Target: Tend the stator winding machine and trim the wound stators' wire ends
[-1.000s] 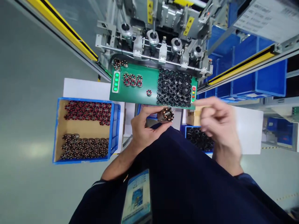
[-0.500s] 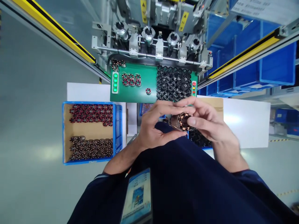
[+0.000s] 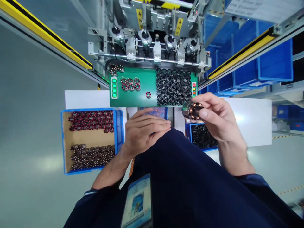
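In my right hand (image 3: 218,122) is a wound motor stator (image 3: 195,111), a dark cylinder with copper coils facing me, pinched between thumb and fingers. It hangs just below the right part of the green work plate (image 3: 152,74). My left hand (image 3: 147,131) is apart from it, further left and in front of my body. Its fingers are stretched together and the thumb tip meets them; whatever may be between them is hidden. On the plate sit several red-and-copper stators (image 3: 130,84), a single one (image 3: 148,94), and a dense block of black cores (image 3: 174,85).
A machine with several spindles (image 3: 145,36) stands behind the plate. To the left is a blue bin (image 3: 89,172) of stators in two groups. A small blue box (image 3: 190,134) of black parts sits under my right hand; a blue tray (image 3: 163,112) lies behind my left.
My left hand has let go of the stator and moved left, its thumb and fingers closing together. My right hand keeps the stator and has shifted slightly right.
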{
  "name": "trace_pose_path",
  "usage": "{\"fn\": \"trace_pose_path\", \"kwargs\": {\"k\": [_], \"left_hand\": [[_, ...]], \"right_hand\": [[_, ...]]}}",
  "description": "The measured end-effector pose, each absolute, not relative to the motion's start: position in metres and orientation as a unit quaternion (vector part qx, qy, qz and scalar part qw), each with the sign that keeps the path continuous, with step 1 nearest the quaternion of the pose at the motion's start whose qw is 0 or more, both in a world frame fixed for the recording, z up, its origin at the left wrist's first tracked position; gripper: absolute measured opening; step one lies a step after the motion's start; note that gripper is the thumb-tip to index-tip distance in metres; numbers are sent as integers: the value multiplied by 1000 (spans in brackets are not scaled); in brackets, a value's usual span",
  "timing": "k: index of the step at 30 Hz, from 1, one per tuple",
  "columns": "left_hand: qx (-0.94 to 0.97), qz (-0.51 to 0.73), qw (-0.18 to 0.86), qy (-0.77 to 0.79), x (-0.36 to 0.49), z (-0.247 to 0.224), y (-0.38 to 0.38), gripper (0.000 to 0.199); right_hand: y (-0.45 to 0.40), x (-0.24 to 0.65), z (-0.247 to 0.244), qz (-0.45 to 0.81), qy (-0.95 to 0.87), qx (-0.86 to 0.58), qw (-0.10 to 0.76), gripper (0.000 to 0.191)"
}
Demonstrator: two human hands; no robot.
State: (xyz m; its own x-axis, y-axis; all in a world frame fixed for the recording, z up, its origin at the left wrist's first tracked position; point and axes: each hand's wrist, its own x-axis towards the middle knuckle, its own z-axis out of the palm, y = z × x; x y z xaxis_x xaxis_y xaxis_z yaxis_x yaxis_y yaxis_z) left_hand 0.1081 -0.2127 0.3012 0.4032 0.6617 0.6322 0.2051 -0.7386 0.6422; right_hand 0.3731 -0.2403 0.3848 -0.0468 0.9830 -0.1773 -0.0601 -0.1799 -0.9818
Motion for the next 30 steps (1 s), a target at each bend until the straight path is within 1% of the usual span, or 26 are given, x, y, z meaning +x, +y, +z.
{"fn": "trace_pose_path", "kwargs": {"k": [3, 4, 6, 8, 10, 12, 14, 16, 20, 23, 26, 30], "left_hand": [[832, 410, 244, 282, 112, 269, -220, 15], [827, 403, 257, 297, 114, 261, -221, 15], [780, 425, 306, 344, 116, 256, -220, 14], [699, 487, 367, 374, 116, 270, -215, 14], [644, 540, 408, 356, 115, 295, -211, 12], [636, 557, 425, 323, 117, 321, -209, 13], [640, 548, 432, 321, 121, 337, -212, 11], [638, 533, 442, 336, 126, 339, -216, 7], [634, 495, 481, 349, 132, 315, -223, 21], [599, 492, 517, 364, 131, 301, -220, 21], [571, 495, 558, 343, 126, 308, -214, 12], [595, 461, 583, 307, 122, 332, -206, 10]], "right_hand": [[-242, 372, 384, 538, -457, -527, 472, 52], [-243, 372, 384, 533, -465, -528, 471, 53], [-245, 369, 385, 525, -478, -528, 466, 52], [-247, 366, 387, 517, -489, -529, 462, 51], [-247, 362, 388, 514, -497, -525, 462, 48], [-247, 359, 389, 518, -503, -514, 463, 45], [-246, 356, 388, 525, -506, -505, 462, 43], [-245, 355, 385, 531, -502, -505, 459, 42], [-247, 361, 379, 558, -488, -502, 446, 50], [-251, 367, 378, 580, -480, -495, 434, 55], [-252, 367, 381, 595, -480, -487, 422, 54], [-249, 362, 383, 614, -482, -474, 408, 53]]}}
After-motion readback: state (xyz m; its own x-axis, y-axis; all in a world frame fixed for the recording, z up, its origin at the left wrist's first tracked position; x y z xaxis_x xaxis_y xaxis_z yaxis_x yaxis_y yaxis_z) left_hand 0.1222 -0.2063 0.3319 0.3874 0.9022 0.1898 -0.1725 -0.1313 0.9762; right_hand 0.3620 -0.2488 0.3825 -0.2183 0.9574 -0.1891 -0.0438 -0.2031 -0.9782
